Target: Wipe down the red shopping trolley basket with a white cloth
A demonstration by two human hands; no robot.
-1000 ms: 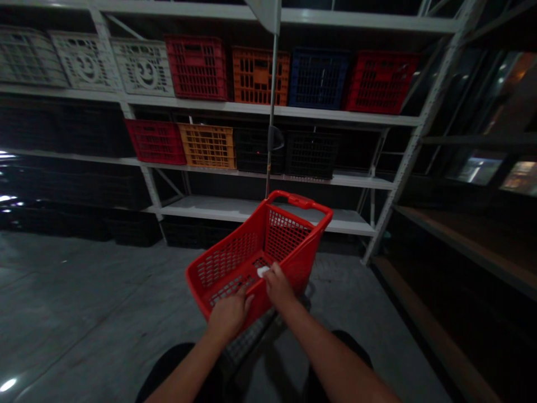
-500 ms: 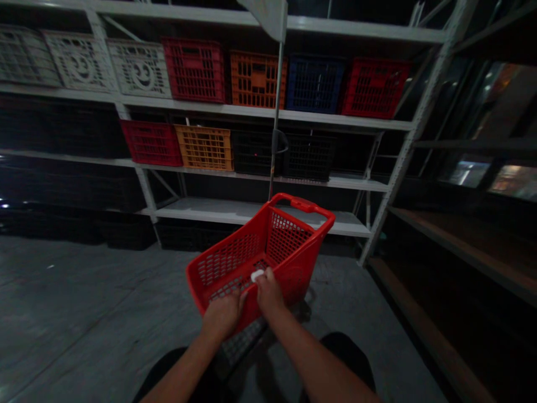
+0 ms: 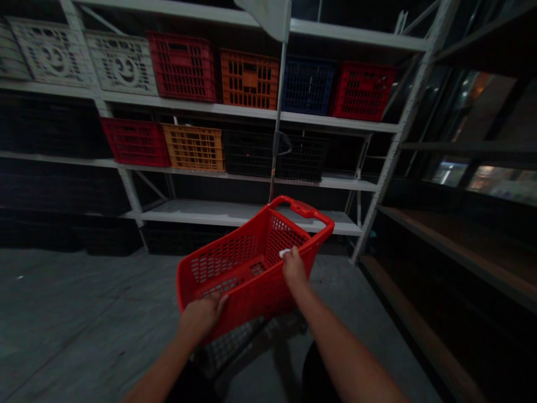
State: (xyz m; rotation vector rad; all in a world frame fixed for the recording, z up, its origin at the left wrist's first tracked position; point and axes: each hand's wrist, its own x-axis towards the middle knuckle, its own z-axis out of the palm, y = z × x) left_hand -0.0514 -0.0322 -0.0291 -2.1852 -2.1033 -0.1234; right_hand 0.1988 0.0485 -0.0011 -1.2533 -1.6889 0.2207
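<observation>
A red plastic shopping cart [image 3: 251, 305] with a mesh basket stands in front of me, its handle [image 3: 308, 210] toward the shelves. My left hand [image 3: 202, 314] grips the near side rim close to the cart's left end, fingers over the edge. Farther along that same rim, toward the handle, is my right hand [image 3: 296, 271]. Its fingers are closed on a small white wipe-like piece [image 3: 285, 253], pressed at the rim; its exact kind is too small to tell. A pole [image 3: 279, 101] with a pale flag [image 3: 268, 17] rises behind the handle.
White metal shelving [image 3: 361, 126] runs behind the cart, with a red crate [image 3: 135, 143], a yellow crate [image 3: 195, 147], an orange crate [image 3: 249, 80], a blue crate [image 3: 308, 85] and several others. Dark shelves [image 3: 457, 252] stand at the right. The grey floor [image 3: 84, 313] surrounds the cart.
My right hand has slid along the rim toward the handle with the white piece. My left hand has shifted left along the rim, and my hands are farther apart.
</observation>
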